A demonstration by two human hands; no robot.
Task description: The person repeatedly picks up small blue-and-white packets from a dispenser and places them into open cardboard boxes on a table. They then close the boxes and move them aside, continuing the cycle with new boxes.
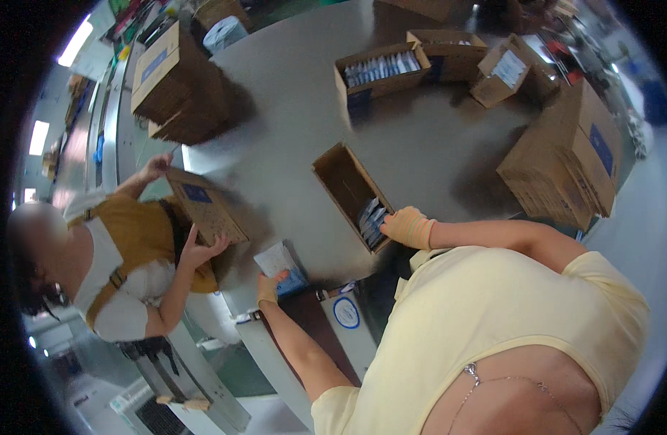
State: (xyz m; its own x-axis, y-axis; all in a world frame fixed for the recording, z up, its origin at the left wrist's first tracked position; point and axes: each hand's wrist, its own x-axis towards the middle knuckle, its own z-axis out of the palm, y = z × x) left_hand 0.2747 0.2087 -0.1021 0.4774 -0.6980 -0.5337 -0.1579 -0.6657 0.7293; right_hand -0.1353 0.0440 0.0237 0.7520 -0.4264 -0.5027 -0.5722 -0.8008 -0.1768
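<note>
My left hand [269, 287], in a pale glove, grips a flat white-and-blue packet [278, 262] by its near side, at the table's edge. Across from it, my right hand [408, 226], gloved with an orange-green cuff, bends its fingers over the side of an open cardboard box [336, 177]. Its fingertips close on the blue-and-white packets [371, 221] that stand in the box's near end; they are partly hidden there. The far part of that box shows bare cardboard.
At left, another person [123, 254] holds a folded carton [206, 205] over the metal table [283, 109]. Stacked cartons stand at far left [177, 87] and right [565, 167]. A filled box [380, 72] sits at the back, beside other boxes [446, 52].
</note>
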